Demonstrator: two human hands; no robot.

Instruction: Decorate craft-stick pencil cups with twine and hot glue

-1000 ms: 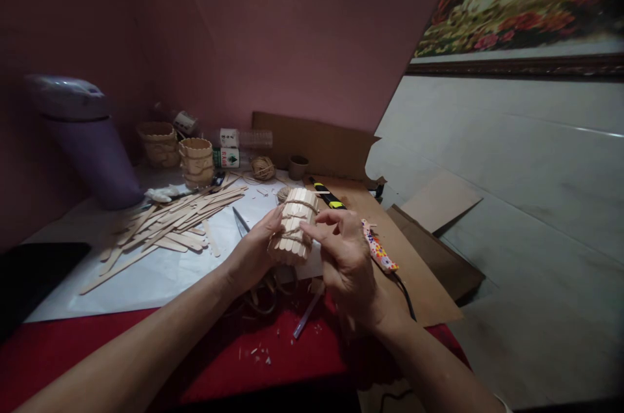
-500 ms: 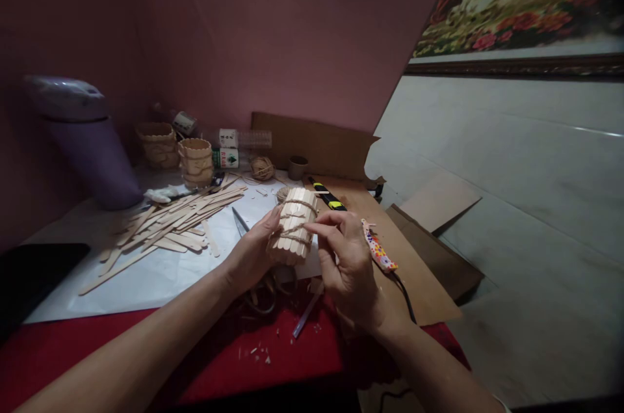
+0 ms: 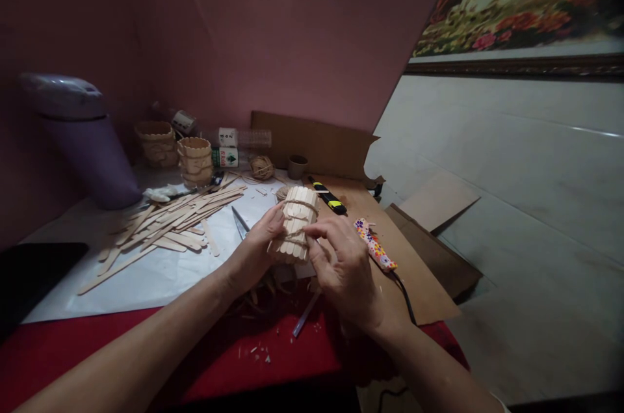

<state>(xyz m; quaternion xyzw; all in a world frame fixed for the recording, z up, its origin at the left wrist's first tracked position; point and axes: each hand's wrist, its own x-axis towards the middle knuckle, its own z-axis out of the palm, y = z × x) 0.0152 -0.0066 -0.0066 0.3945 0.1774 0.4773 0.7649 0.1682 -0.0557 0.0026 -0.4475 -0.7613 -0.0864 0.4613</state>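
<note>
A small cup built of craft sticks (image 3: 297,214) with twine wound round it is held above the table between both hands. My left hand (image 3: 258,247) grips its left side with thumb and fingers wrapped round it. My right hand (image 3: 341,266) is closed at its right side, the fingers pinching the twine against the sticks. Just left of the hands a scissor blade (image 3: 240,221) lies on the white paper (image 3: 146,276). A glue gun with a flowered handle (image 3: 374,245) rests on the cardboard (image 3: 419,283) to the right.
Loose craft sticks (image 3: 170,224) are piled on the paper. Two finished stick cups (image 3: 195,162), a twine ball (image 3: 262,168), a small cardboard ring (image 3: 297,167), a black-and-yellow knife (image 3: 327,196) and a purple bin (image 3: 82,140) stand behind. A dark tablet (image 3: 34,270) lies at left. Red cloth (image 3: 234,354) covers the near edge.
My right hand has dropped and closed in on the cup, its fingers now pressed on the twine at the lower wrap. My left hand keeps its grip.
</note>
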